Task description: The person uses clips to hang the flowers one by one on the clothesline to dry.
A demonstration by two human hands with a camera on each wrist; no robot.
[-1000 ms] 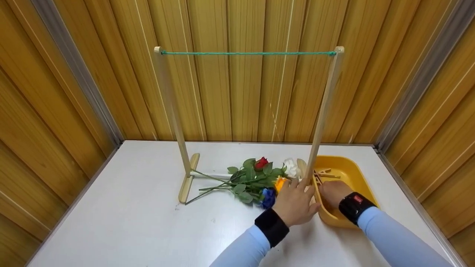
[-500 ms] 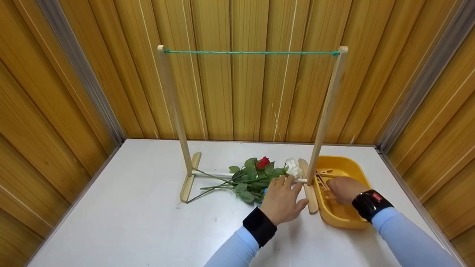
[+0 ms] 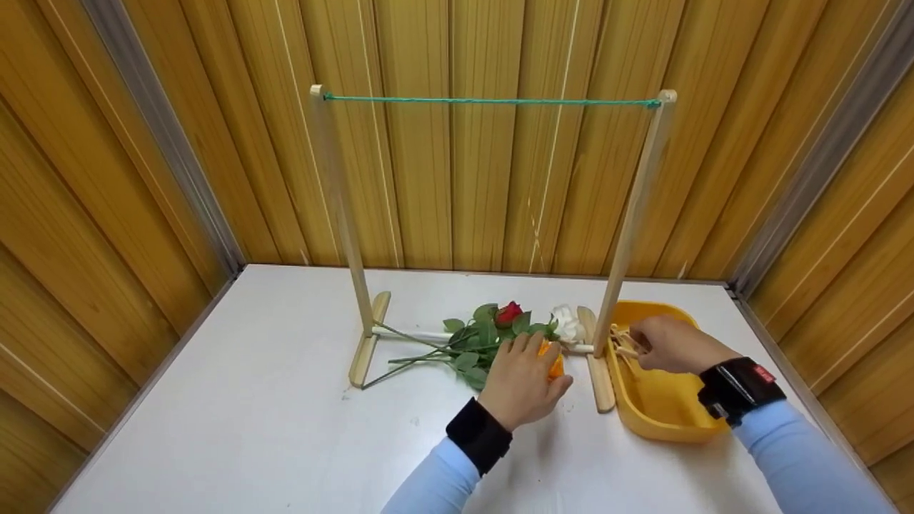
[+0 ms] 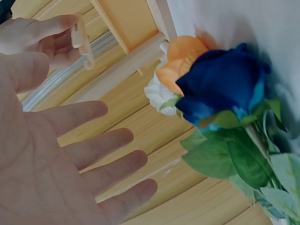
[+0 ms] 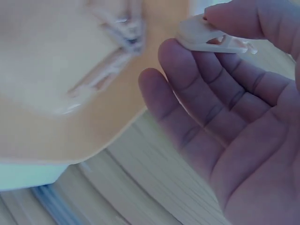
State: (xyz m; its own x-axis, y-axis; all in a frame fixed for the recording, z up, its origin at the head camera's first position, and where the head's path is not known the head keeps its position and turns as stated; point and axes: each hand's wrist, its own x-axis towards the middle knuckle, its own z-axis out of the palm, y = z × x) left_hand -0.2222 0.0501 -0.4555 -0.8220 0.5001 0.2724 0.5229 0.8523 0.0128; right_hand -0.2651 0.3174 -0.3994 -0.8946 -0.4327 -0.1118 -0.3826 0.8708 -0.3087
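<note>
My right hand (image 3: 675, 344) pinches a wooden clothespin (image 5: 201, 35) between thumb and fingers, raised over the yellow tray (image 3: 632, 422). More clothespins (image 5: 105, 75) lie in that tray, blurred in the right wrist view. Palm down and fingers spread, my left hand (image 3: 520, 382) is over the artificial roses. Beneath and beside it are an orange rose (image 3: 554, 359) and a blue rose (image 4: 225, 84), which the hand hides in the head view. A red rose (image 3: 509, 314) and a white rose (image 3: 569, 325) lie just beyond. Their green stems (image 3: 414, 359) point left.
A wooden stand has a left post (image 3: 350, 235), a right post (image 3: 637, 228) and a green string (image 3: 493, 101) tied between their tops. Its low white crossbar (image 3: 421, 334) runs behind the stems. The tray sits against the stand's right foot (image 3: 601, 389).
My right hand has lifted from inside the tray with a clothespin. My left hand has moved left, away from the tray and right post, over the roses.
</note>
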